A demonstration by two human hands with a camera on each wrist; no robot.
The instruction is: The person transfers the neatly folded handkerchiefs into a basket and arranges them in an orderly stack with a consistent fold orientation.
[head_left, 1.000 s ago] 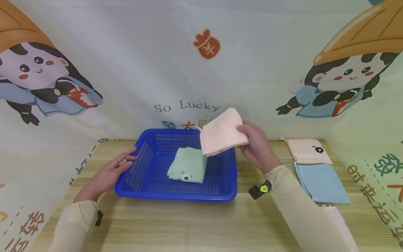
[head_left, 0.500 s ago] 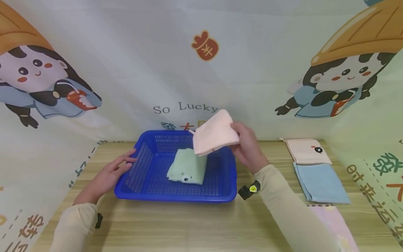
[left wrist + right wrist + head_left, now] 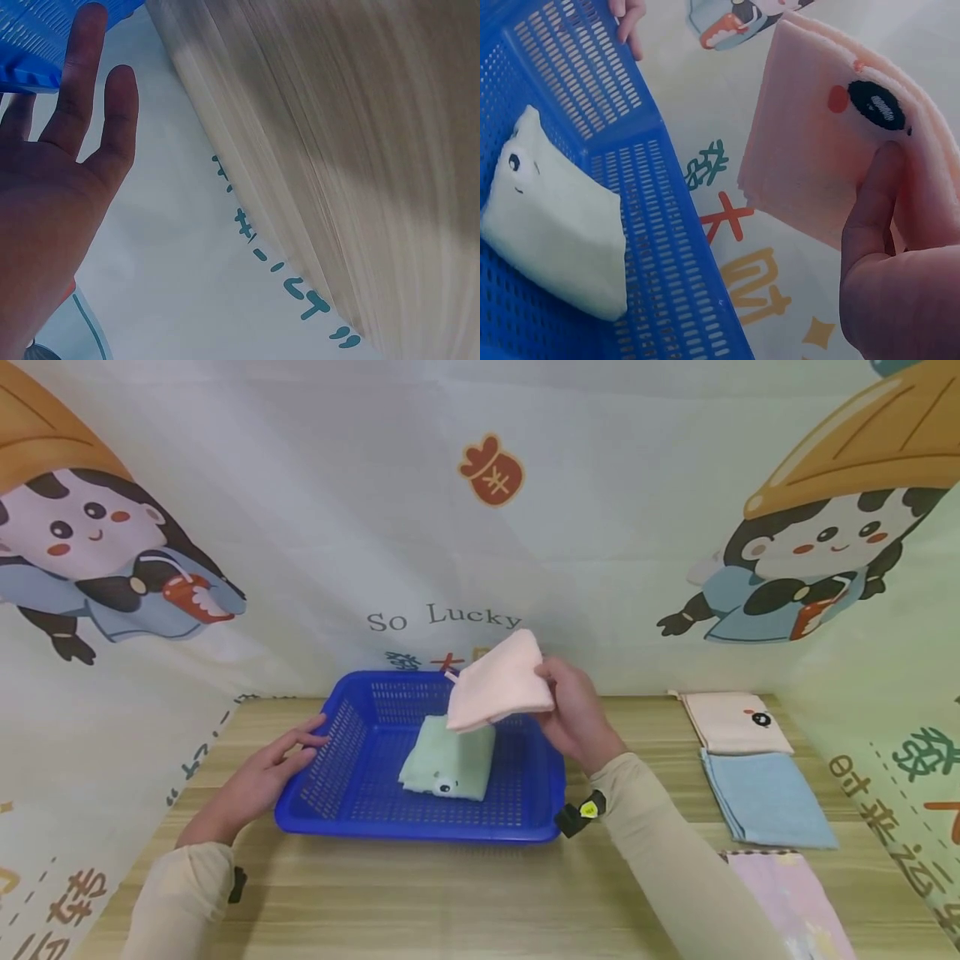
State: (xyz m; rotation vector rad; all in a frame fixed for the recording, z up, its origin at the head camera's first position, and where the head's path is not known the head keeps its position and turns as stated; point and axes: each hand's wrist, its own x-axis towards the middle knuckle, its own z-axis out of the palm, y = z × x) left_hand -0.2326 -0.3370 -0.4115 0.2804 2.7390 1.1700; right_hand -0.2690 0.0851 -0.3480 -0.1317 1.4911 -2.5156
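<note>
My right hand (image 3: 577, 714) pinches a folded pale pink towel (image 3: 502, 683) by its right edge, above the back right part of a blue plastic basket (image 3: 420, 829). In the right wrist view the towel's underside (image 3: 817, 127) shows a black embroidered face, with a finger pressed near it. A folded light green towel (image 3: 450, 752) with an embroidered eye lies on the basket floor. With its fingers extended, my left hand (image 3: 258, 777) touches the basket's left rim. The left wrist view shows that hand's fingers (image 3: 79, 90) against the basket's edge.
On the right of the wooden table (image 3: 375, 902) lie more folded towels in a column: a pale pink one (image 3: 723, 722), a light blue one (image 3: 772, 797) and a patterned pink one (image 3: 787, 889), partly behind the right sleeve. A printed cloth wall (image 3: 360, 527) stands behind the basket.
My right hand has carried the pink towel leftward and slightly down, further over the basket. The left hand, basket and green towel stay in place. More of the patterned pink towel shows.
</note>
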